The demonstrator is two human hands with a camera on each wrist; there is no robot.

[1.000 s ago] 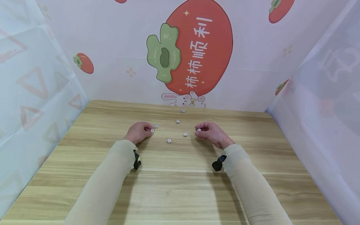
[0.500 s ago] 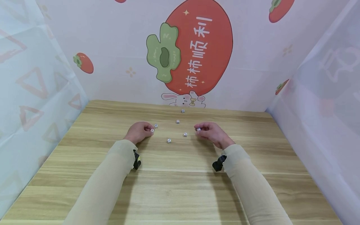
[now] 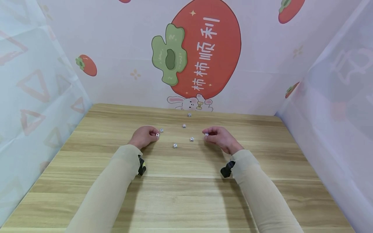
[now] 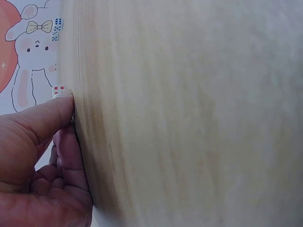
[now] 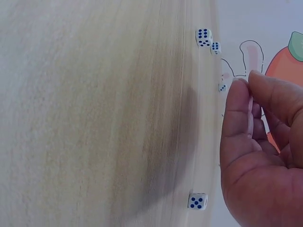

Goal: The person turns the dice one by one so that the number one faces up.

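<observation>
In the head view my left hand (image 3: pixel 144 136) pinches a white die (image 3: pixel 157 135) between thumb and fingertips, low at the table. The left wrist view shows red dots on that die (image 4: pixel 59 90) at the thumb tip. Right beside it sits another die (image 3: pixel 161 130). My right hand (image 3: pixel 220 139) holds a die (image 3: pixel 206 134) between thumb and fingers, seemingly a little above the table. Its own fingers hide that die in the right wrist view. Between the hands lie dice at the front (image 3: pixel 175 146), right (image 3: pixel 191 139), middle (image 3: pixel 184 126) and back (image 3: pixel 189 115).
The wooden table (image 3: pixel 180 200) reaches back to a white backdrop (image 3: pixel 122 84) printed with a red persimmon and a rabbit. Pale cloth sheets (image 3: pixel 38 97) hang along both sides. A black wrist camera (image 3: pixel 227 169) is strapped under each forearm.
The die in my right hand has turned, showing different faces, as those fingers shift slightly. My left hand with its die and the dice on the table stay in place.
</observation>
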